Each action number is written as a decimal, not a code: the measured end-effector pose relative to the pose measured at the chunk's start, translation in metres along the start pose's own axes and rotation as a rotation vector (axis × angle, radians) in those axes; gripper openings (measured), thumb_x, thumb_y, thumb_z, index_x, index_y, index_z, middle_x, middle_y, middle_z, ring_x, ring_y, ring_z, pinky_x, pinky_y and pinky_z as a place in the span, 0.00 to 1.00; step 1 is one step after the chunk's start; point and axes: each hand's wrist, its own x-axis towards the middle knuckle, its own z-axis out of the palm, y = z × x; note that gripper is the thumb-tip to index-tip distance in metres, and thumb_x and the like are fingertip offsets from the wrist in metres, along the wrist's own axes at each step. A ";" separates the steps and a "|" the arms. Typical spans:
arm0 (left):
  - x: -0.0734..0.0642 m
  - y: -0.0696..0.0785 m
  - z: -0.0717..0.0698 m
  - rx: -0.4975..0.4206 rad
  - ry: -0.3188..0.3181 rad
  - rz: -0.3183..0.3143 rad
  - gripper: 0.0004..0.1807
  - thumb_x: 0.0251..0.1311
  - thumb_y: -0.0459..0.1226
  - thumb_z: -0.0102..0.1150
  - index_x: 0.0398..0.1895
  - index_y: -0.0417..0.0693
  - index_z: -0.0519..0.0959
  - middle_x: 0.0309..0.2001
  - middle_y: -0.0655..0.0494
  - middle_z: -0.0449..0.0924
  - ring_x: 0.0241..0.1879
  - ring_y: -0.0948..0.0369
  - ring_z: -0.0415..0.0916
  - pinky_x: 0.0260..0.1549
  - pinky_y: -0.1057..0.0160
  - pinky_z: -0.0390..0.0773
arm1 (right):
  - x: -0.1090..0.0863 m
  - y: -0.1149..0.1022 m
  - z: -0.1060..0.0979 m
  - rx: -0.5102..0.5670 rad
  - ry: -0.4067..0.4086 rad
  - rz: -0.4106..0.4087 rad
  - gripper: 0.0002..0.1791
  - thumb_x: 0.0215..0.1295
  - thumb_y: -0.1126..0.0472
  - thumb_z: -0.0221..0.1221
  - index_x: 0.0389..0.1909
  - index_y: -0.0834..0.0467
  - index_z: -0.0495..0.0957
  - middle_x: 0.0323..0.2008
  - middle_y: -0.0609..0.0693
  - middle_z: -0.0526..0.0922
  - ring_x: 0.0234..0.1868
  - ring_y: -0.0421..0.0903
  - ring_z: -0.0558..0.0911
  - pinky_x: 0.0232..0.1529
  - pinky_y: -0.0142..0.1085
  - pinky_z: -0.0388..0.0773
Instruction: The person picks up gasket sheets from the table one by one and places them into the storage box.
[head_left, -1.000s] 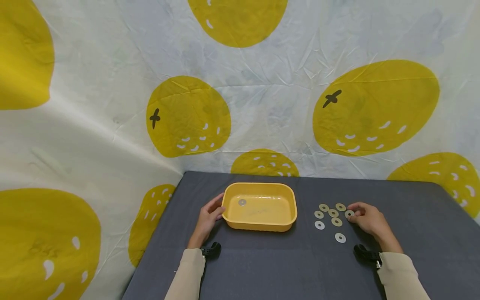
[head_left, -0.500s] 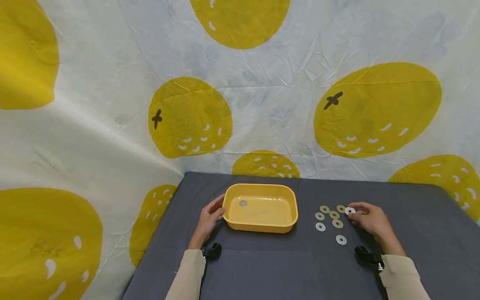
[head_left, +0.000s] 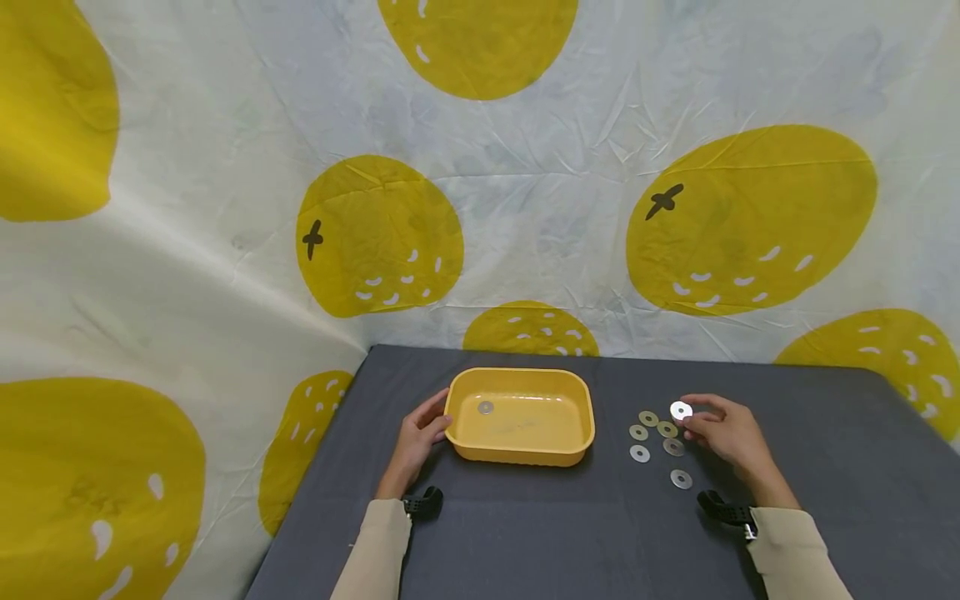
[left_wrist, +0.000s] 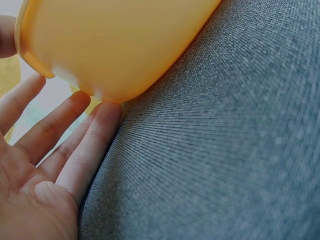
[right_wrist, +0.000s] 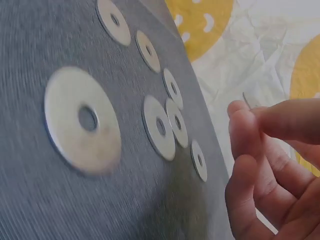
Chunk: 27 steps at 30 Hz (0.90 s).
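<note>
In the head view my left hand (head_left: pixel 414 435) holds the left end of a yellow plastic tray (head_left: pixel 517 457), thumb at the rim. The left wrist view has the fingers (left_wrist: pixel 85 150) nearly straight against the outer wall of the tray (left_wrist: pixel 120 45). One metal washer (head_left: pixel 486 407) lies inside. At right, my right hand (head_left: pixel 729 433) pinches a shiny washer (head_left: pixel 681 410) between thumb and fingertips, raised off the table; only its thin edge shows in the right wrist view. Below and left of it lie several loose washers (head_left: pixel 673 447), silver and brassy.
A dark grey cloth covers the table (head_left: pixel 525 533). Behind it hangs a white curtain (head_left: pixel 540 225) printed with yellow fruit. One washer (head_left: pixel 681 479) lies apart, nearest the front of the group. A black band (head_left: pixel 726 510) sits on the right wrist.
My right hand has picked a washer up from the right edge of the group and moved left and slightly away with it. The left hand and tray stay in place.
</note>
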 end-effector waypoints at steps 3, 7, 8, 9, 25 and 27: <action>0.000 0.000 0.000 0.005 0.007 -0.003 0.29 0.69 0.40 0.64 0.72 0.59 0.73 0.64 0.43 0.80 0.56 0.56 0.83 0.49 0.61 0.86 | -0.001 -0.006 0.006 0.007 0.010 -0.029 0.25 0.71 0.66 0.62 0.66 0.68 0.72 0.39 0.60 0.91 0.30 0.42 0.87 0.31 0.34 0.84; 0.000 0.001 0.000 0.010 0.006 -0.005 0.29 0.69 0.40 0.64 0.72 0.60 0.73 0.63 0.45 0.80 0.56 0.56 0.83 0.50 0.61 0.86 | -0.002 -0.014 0.012 0.032 0.006 -0.058 0.25 0.71 0.65 0.62 0.67 0.67 0.73 0.43 0.64 0.90 0.33 0.45 0.89 0.34 0.35 0.86; 0.000 0.001 0.000 0.008 0.006 -0.006 0.28 0.69 0.40 0.63 0.72 0.61 0.74 0.63 0.45 0.80 0.56 0.56 0.83 0.50 0.60 0.86 | -0.002 -0.016 0.013 0.038 0.002 -0.063 0.25 0.71 0.65 0.62 0.67 0.67 0.73 0.43 0.64 0.89 0.33 0.45 0.89 0.35 0.35 0.86; 0.000 0.001 0.000 0.007 0.005 -0.006 0.28 0.69 0.40 0.63 0.72 0.62 0.74 0.63 0.45 0.80 0.56 0.56 0.83 0.50 0.60 0.86 | -0.003 -0.018 0.013 0.046 -0.004 -0.069 0.26 0.71 0.64 0.62 0.67 0.67 0.72 0.44 0.64 0.89 0.34 0.45 0.89 0.36 0.35 0.87; 0.000 -0.001 0.000 0.013 0.002 0.007 0.29 0.70 0.39 0.62 0.73 0.57 0.72 0.64 0.41 0.79 0.57 0.52 0.82 0.48 0.62 0.86 | -0.010 -0.046 0.029 0.137 -0.071 -0.125 0.27 0.74 0.62 0.59 0.70 0.65 0.71 0.41 0.52 0.91 0.34 0.45 0.87 0.37 0.39 0.86; 0.000 -0.001 0.000 0.000 0.004 0.003 0.29 0.69 0.38 0.63 0.73 0.57 0.73 0.63 0.41 0.79 0.58 0.49 0.82 0.48 0.62 0.86 | -0.009 -0.051 0.034 0.132 -0.072 -0.128 0.26 0.74 0.62 0.59 0.70 0.64 0.71 0.40 0.51 0.91 0.34 0.46 0.87 0.36 0.39 0.86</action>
